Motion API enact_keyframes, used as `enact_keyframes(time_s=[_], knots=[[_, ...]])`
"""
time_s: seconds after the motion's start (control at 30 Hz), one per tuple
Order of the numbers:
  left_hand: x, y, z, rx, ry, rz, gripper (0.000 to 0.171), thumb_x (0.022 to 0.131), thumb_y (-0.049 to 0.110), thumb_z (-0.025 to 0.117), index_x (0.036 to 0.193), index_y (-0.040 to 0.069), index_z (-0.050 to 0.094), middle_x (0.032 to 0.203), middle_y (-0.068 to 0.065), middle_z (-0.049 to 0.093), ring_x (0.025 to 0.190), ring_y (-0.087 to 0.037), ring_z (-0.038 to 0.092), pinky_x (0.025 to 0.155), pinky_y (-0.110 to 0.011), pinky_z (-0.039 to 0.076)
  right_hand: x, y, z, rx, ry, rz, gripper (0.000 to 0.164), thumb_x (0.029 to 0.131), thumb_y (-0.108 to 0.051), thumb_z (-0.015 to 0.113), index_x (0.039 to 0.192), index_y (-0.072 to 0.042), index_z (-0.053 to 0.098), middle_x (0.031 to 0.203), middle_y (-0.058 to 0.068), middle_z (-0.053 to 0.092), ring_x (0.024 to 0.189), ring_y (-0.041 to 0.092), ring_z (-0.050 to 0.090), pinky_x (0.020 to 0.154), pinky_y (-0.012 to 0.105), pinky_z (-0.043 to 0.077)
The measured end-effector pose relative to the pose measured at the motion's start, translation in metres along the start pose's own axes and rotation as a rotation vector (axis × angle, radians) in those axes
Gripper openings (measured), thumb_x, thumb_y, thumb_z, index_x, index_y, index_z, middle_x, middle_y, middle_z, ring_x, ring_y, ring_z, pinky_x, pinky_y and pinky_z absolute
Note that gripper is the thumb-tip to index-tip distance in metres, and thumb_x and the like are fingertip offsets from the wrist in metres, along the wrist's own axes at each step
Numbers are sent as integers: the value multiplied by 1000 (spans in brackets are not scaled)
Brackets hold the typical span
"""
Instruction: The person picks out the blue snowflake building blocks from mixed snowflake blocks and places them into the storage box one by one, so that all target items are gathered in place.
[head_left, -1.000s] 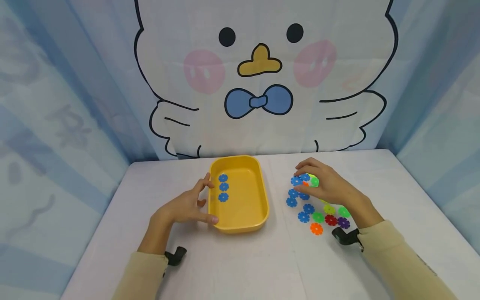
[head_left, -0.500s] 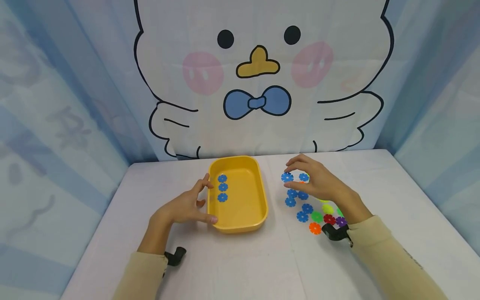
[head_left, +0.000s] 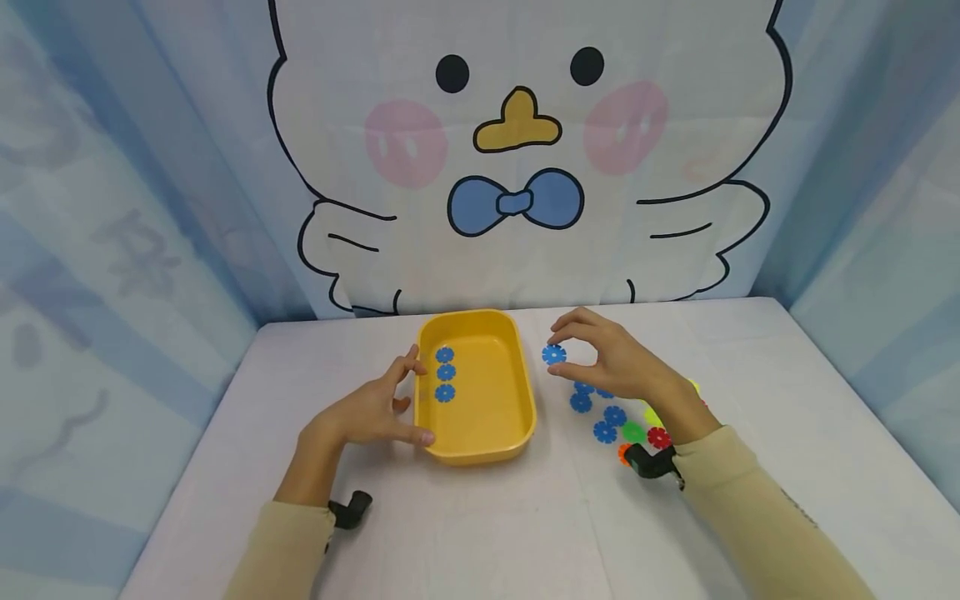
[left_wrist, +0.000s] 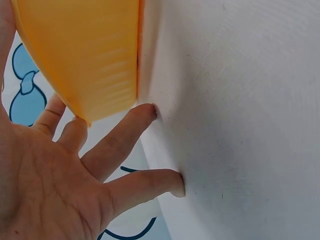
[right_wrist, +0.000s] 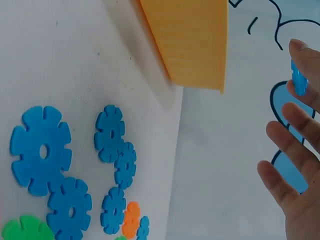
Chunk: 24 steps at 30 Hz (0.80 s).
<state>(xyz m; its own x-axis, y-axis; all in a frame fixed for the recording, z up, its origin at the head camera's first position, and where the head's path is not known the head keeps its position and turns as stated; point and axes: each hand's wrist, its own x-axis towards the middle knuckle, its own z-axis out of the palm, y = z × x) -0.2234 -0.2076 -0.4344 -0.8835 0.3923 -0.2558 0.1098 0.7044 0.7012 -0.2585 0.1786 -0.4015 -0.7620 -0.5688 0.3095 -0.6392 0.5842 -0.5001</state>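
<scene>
In the head view my right hand (head_left: 618,360) pinches a blue flower-shaped plastic disc (head_left: 554,355) by its edges between thumb and forefinger, above the table right of the yellow tray (head_left: 483,454). The right wrist view shows that blue disc edge-on (right_wrist: 299,79), the other fingers spread. At the tray's left side my left hand (head_left: 367,412) rests with spread fingers, thumb at the near corner and a fingertip on the left rim. Two of its fingers (left_wrist: 142,187) reach down to the table in the left wrist view. Three blue discs (head_left: 446,372) lie in a column inside the tray.
Several blue discs (head_left: 581,402) lie on the white table (head_left: 480,533) beneath and in front of my right hand. Green (head_left: 633,432), red (head_left: 659,437), orange and yellow ones lie nearby, partly hidden by the right forearm. A cartoon-printed curtain (head_left: 517,267) stands behind the table.
My right hand has lifted a blue disc from the pile and carried it left toward the tray. The left hand and the tray have stayed in place.
</scene>
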Motion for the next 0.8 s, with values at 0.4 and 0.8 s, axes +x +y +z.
enact_keyframes(time_s=[0.4, 0.8], knots=[[1, 0, 0, 19, 18, -9, 103, 70, 53, 92, 149, 28, 31, 174, 9, 0, 134, -35, 59, 115, -56, 42, 10, -7, 7, 30, -16, -17, 34, 89, -32, 83, 117, -16, 73, 130, 6, 61, 123, 25, 58, 103, 49, 54], [1, -1, 0, -3, 10, 7, 102, 71, 49, 93, 148, 27, 32, 174, 8, 0, 133, -35, 59, 118, -55, 37, 18, -10, 15, 60, 2, -67, 32, 88, -29, 84, 115, -16, 73, 128, 2, 61, 121, 22, 58, 105, 46, 53]])
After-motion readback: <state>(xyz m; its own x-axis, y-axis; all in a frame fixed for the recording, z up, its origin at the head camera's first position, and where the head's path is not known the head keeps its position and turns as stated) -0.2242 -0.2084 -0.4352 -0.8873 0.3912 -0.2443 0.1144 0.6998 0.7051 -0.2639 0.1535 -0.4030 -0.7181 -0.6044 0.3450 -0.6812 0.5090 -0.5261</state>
